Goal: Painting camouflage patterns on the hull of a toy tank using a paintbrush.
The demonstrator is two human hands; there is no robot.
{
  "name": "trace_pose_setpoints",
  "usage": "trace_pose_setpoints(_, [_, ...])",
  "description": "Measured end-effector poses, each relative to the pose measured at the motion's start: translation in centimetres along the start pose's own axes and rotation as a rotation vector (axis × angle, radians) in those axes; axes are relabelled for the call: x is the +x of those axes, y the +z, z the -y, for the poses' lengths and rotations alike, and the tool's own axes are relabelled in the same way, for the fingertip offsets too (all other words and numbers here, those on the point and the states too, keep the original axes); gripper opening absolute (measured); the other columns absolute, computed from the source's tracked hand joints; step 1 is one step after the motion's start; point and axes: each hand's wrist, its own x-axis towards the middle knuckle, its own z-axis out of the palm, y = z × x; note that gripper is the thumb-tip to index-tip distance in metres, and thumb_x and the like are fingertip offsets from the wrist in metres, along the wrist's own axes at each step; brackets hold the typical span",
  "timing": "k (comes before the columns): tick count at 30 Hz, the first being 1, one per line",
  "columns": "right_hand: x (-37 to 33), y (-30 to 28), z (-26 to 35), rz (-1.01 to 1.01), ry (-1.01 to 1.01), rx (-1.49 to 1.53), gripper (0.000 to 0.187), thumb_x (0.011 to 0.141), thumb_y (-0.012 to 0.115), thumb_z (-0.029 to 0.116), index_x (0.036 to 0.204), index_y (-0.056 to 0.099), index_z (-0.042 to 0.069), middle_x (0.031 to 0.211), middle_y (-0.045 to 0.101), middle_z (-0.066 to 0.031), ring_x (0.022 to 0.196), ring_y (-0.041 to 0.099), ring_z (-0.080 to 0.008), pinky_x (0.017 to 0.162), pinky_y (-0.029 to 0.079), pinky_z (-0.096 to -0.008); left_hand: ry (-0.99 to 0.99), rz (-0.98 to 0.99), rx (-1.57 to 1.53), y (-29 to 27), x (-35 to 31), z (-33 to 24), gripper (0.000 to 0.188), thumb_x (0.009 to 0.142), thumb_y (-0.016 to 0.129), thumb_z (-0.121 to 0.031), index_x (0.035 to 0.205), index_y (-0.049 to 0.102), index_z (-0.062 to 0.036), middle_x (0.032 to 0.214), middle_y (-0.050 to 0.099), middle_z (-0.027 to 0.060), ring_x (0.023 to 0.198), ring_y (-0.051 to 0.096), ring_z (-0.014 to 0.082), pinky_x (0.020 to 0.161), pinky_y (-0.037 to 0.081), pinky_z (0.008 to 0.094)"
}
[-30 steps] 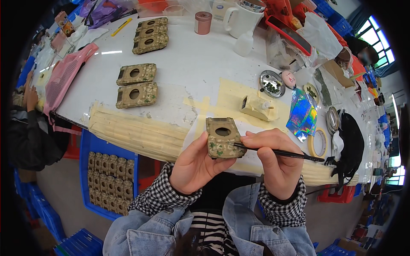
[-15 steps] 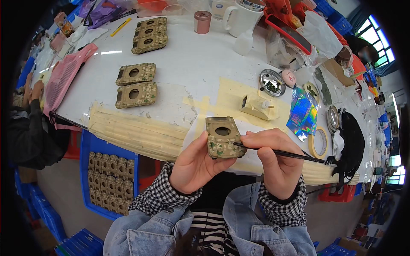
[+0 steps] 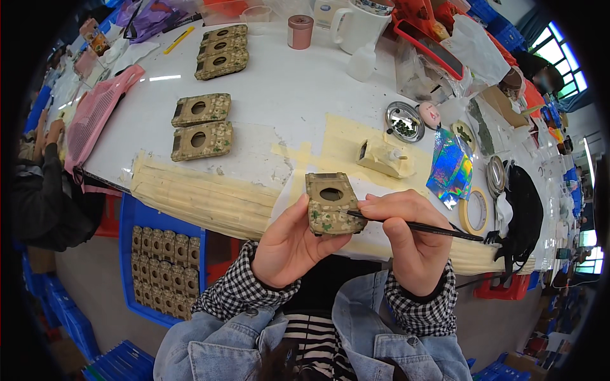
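A camouflage-patterned model tank hull [image 3: 333,220] with a round hole in its top is held up by my left hand [image 3: 287,251], thumb on one side and fingers beneath. My right hand [image 3: 406,238] is closed around a thin black paintbrush [image 3: 438,229], whose tip meets the hull's surface just below the hole. Fingers of the right hand rest close against the hull's right edge. Past my hands, a small tape-wrapped block [image 3: 384,159] sits on masking tape on the table. Similar hulls [image 3: 202,141] lie at the left, and more [image 3: 221,61] farther back.
A blue tray [image 3: 201,270] of several hulls is below the table edge at left. Right of my hands are a roll of masking tape [image 3: 473,212], shiny holographic sheets [image 3: 450,170] and a round dish [image 3: 405,121] of dark green bits. A white mug [image 3: 356,32] stands far back.
Almost nothing differs. The hull and both hands keep their places, with the brush tip still at the hull; the whole view has shifted very slightly.
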Motion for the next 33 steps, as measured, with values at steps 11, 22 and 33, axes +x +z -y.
trace_pose_setpoints(11, [-0.01,0.03,-0.04,-0.006,-0.003,0.014,0.012,0.084,0.063,0.005,0.093,0.068,-0.001,0.087,0.068,-0.0107,0.081,0.062,-0.0216,0.086,0.05,-0.0372,-0.007,-0.006,-0.011,0.09,0.0,-0.04,0.05,0.102,0.025,-0.034,0.138,0.029,0.0003,0.135,0.044,0.0186,0.123,0.048,0.0275,0.102,0.045,0.0382])
trace_pose_setpoints(22, [0.02,0.01,-0.01,-0.008,0.005,0.006,0.012,0.084,0.064,0.005,0.093,0.068,-0.001,0.087,0.069,-0.0107,0.081,0.062,-0.0214,0.086,0.05,-0.0366,-0.006,-0.001,-0.027,0.07,0.03,-0.04,0.05,0.102,0.025,-0.034,0.138,0.029,0.0004,0.136,0.043,0.0192,0.123,0.048,0.0279,0.102,0.045,0.0384])
trace_pose_setpoints(33, [-0.69,-0.81,-0.8,-0.303,-0.043,0.219,0.022,0.096,0.048,0.011,0.109,0.057,-0.005,0.09,0.066,-0.0148,0.087,0.062,-0.0175,0.083,0.047,-0.0302,-0.023,-0.069,0.02,0.56,0.35,-0.12,0.057,0.101,0.028,-0.034,0.144,0.014,0.0005,0.14,0.027,0.0333,0.127,0.04,0.0403,0.097,0.05,0.0384])
